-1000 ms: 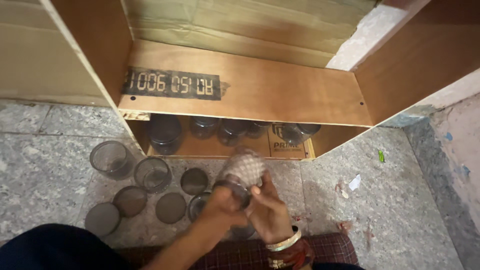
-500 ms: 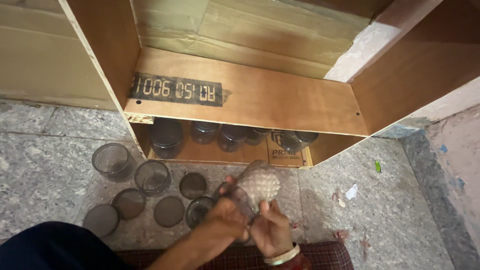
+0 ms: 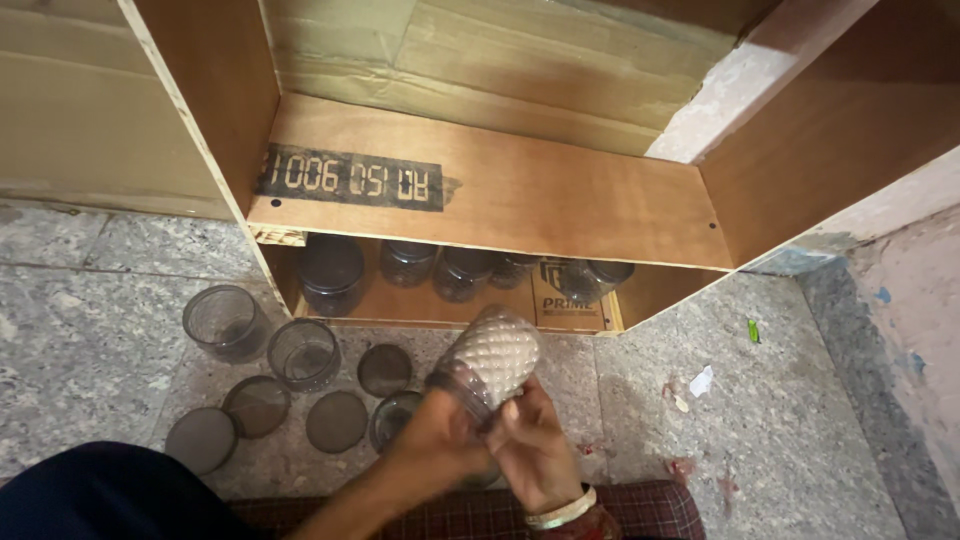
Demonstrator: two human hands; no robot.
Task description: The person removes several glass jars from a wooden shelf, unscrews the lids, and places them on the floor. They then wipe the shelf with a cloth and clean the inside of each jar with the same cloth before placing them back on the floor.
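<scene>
Both my hands hold one clear plastic jar (image 3: 492, 358) with a quilted diamond pattern, tilted with its base pointing up toward the cabinet. My left hand (image 3: 440, 432) grips the jar's mouth end, where a dark lid sits. My right hand (image 3: 535, 445) cups the jar from below; a pale bangle is on that wrist. On the floor just left of my hands lie open clear jars (image 3: 303, 352) and several loose round dark lids (image 3: 337, 421).
A wooden cabinet stands ahead, with a bare upper shelf (image 3: 560, 205) and a low shelf holding several lidded jars (image 3: 331, 273). The floor is grey stone (image 3: 760, 430) with small scraps of litter. A wall rises at the right.
The jar has been lifted and tipped further, its patterned base now pointing up and away. My hands shifted a little to the right around its mouth.
</scene>
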